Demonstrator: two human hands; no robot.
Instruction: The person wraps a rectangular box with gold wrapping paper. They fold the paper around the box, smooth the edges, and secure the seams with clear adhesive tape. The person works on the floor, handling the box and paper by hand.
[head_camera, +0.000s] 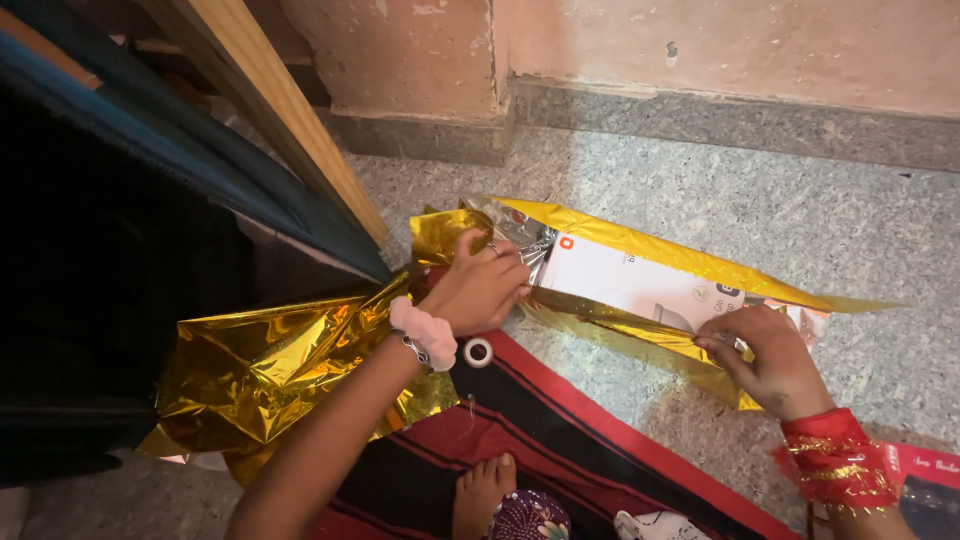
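Box: we see a long white box (640, 285) lying flat on the floor (700, 190), close to the wall, half swaddled in gold foil (270, 365).
Foil: one edge runs along the far side of the box, another is folded up along the near side; a big crumpled length trails off to our left, onto the red striped mat (560, 420).
Left hand: our left hand (478, 288) is clenched on the bunched foil at the box's left end, pressing it against the box; a pink scrunchie (425, 332) and a bracelet sit on the wrist.
Right hand: our right hand (765, 350) pinches the near foil edge at the box's right end, fingertips on the foil, touching the box.
Box to hands: it lies between our two hands, one at each end, both in contact.
Tape: a small roll of clear tape (478, 351) lies on the mat just beside our left wrist, held by neither hand.
Risk, tearing: we judge the thin foil could rip at the box corners if the bunched end is pulled too hard.
Risk, slipping: slick foil could spring open if either grip eases, as no tape shows on the fold.
Risk, tape: both hands are busy, so reaching for the roll would mean letting one end go.
Risk, foot: our bare foot (480, 495) rests on the mat near the trailing foil and could snag it.
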